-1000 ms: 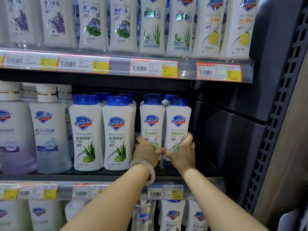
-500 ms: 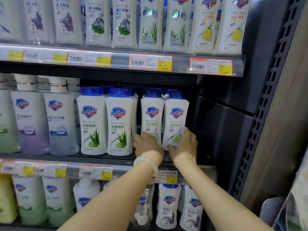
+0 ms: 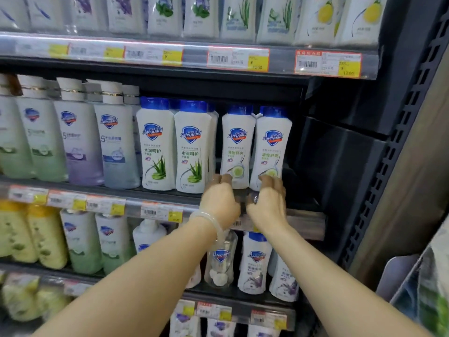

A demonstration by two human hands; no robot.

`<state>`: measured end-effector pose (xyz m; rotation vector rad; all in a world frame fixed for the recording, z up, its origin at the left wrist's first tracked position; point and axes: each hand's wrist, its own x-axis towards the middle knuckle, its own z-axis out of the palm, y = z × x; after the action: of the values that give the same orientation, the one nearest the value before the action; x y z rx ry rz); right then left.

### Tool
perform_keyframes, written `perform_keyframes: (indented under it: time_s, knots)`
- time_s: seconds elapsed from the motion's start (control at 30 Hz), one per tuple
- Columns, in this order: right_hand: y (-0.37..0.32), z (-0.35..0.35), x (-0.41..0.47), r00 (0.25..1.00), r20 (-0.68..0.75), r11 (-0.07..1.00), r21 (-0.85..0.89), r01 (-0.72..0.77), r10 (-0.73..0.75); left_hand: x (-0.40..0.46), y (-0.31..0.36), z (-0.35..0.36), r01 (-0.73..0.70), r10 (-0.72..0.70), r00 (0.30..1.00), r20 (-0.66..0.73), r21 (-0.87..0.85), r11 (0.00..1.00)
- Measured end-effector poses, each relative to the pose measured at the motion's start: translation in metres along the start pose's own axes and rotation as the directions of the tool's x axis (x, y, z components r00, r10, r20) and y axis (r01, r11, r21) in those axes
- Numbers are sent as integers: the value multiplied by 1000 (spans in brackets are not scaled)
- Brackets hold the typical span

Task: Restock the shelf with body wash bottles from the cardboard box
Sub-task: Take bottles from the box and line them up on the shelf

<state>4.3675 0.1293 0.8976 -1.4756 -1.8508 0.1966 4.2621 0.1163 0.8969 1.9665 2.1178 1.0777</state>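
Observation:
Two white body wash bottles with blue caps and cucumber labels stand side by side at the right end of the middle shelf [image 3: 303, 216]. My left hand [image 3: 220, 200] pinches the bottom of the left cucumber bottle [image 3: 237, 142] with curled fingers. My right hand [image 3: 267, 203] has its fingertips curled over the base of the right cucumber bottle [image 3: 271, 144]. Both bottles are upright and their bases rest on the shelf. A pale bangle sits on my left wrist. The cardboard box is not in view.
Two aloe bottles [image 3: 189, 147] stand just left of my hands, with larger bottles further left. A dark gap [image 3: 335, 164] lies to the right of the cucumber bottles, up to the rack's side panel. Shelves above and below hold more bottles. Packaged goods [image 3: 427, 288] show at lower right.
Both hands have slid down from the bottles' lower labels to their bases. The view has swung left and downward, showing more of the lower shelves.

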Motion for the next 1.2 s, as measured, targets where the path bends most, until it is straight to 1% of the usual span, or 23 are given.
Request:
perform_keyframes:
  time_s: [0.1, 0.17, 0.2, 0.3, 0.4, 0.5, 0.6, 0.7, 0.77, 0.87, 0.93, 1.03, 1.13, 1.2]
  knots:
    - [-26, 8, -12, 993, 22, 990, -70, 121, -120, -19, -21, -21, -107, 116, 993, -27, 221, 969]
    - [-48, 19, -22, 968, 73, 957, -144, 250, -242, -34, -45, -37, -154, 167, 986, -2, 375, 914]
    - [-60, 26, -28, 950, 104, 936, -167, 309, -295, -43, -60, -46, -161, 167, 986, 25, 430, 888]
    - [-103, 56, -51, 909, 198, 903, -161, 398, -366, -75, -114, -77, -108, 71, 993, 89, 519, 848]
    - [-155, 100, -85, 853, 341, 873, -151, 465, -395, -117, -180, -113, 13, -105, 986, 133, 562, 827]
    - [-212, 154, -134, 749, 518, 826, -132, 548, -414, -166, -251, -152, 142, -288, 944, 160, 591, 794]
    - [-268, 213, -192, 604, 686, 777, -90, 623, -405, -219, -320, -191, 257, -451, 873, 187, 609, 750]
    - [-319, 266, -250, 453, 798, 741, -12, 671, -397, -275, -380, -228, 338, -572, 799, 186, 648, 682]
    - [-350, 296, -284, 367, 833, 709, 42, 704, -414, -310, -414, -251, 387, -636, 753, 170, 667, 636]
    - [-392, 336, -327, 270, 850, 671, 126, 730, -453, -354, -460, -279, 475, -730, 668, 142, 673, 566]
    - [-417, 361, -353, 236, 843, 641, 158, 751, -483, -377, -490, -293, 515, -771, 624, 128, 675, 529]
    - [-449, 399, -381, 176, 841, 557, 169, 814, -512, -402, -535, -308, 557, -814, 570, 116, 674, 485]
    - [-479, 440, -396, 87, 876, 550, 218, 806, -475, -416, -581, -320, 612, -845, 525, 102, 645, 458]
    - [-501, 470, -402, 53, 883, 558, 247, 792, -466, -420, -615, -327, 636, -859, 502, 98, 631, 444]
